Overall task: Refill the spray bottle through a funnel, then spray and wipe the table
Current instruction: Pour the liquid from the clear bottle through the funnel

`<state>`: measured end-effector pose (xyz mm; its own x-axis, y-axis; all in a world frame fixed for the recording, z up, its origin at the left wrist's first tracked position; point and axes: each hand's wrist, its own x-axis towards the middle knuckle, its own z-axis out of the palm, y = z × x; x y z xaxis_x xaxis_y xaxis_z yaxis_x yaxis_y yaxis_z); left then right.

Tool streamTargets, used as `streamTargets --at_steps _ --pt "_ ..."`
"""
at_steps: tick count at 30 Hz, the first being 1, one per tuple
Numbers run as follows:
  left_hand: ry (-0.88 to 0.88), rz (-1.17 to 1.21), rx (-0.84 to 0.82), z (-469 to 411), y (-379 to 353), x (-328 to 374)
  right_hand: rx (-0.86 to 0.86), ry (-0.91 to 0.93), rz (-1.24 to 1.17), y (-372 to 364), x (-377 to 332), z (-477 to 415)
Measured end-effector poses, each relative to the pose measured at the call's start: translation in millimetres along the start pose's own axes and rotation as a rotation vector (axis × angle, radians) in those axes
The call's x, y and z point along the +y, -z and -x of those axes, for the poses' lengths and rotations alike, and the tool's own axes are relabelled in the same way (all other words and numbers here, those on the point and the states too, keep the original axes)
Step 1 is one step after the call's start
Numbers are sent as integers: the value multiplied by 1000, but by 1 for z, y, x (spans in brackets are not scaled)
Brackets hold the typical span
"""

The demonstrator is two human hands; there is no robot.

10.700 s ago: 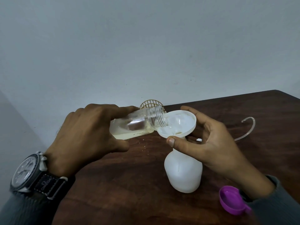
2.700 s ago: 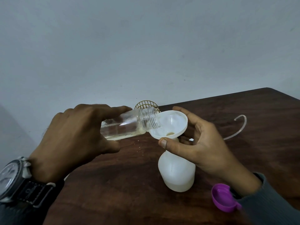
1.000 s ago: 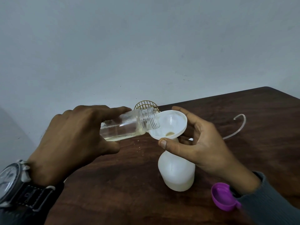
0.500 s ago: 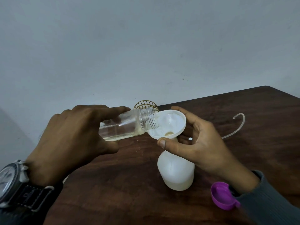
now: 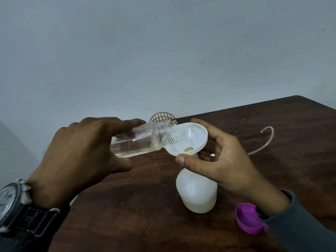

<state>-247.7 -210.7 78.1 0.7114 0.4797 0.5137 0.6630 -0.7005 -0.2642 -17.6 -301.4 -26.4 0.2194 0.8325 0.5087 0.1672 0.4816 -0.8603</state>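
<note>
The left hand [image 5: 76,157] gripped a tilted jar [image 5: 138,142], fingers curled round it, its mouth over the funnel [image 5: 192,137]. The funnel sat in the bottle [image 5: 197,193] on the table [image 5: 294,135]. The right hand [image 5: 225,160] held the funnel between thumb and curled fingers.

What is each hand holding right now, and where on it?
The left hand grips the jar round its body. The right hand pinches the funnel just under its bowl, atop the bottle.
</note>
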Motion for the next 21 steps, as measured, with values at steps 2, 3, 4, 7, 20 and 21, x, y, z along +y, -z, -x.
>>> streamTargets --at_steps 2,3,4,7,20,21 --pt "-5 -1 1 0 0 0 1 -23 -2 0 2 0" --pt "-5 -3 0 0 0 0 0 -33 -2 0 3 0" --pt "-4 -8 -3 0 0 0 -3 -38 -4 1 3 0" --pt "-4 -25 -5 0 1 0 -10 -26 -11 1 2 0" --pt "2 -22 -12 0 0 -1 -20 40 -14 0 -3 1" --pt "3 -17 -14 1 0 -1 -17 38 -10 0 -3 1"
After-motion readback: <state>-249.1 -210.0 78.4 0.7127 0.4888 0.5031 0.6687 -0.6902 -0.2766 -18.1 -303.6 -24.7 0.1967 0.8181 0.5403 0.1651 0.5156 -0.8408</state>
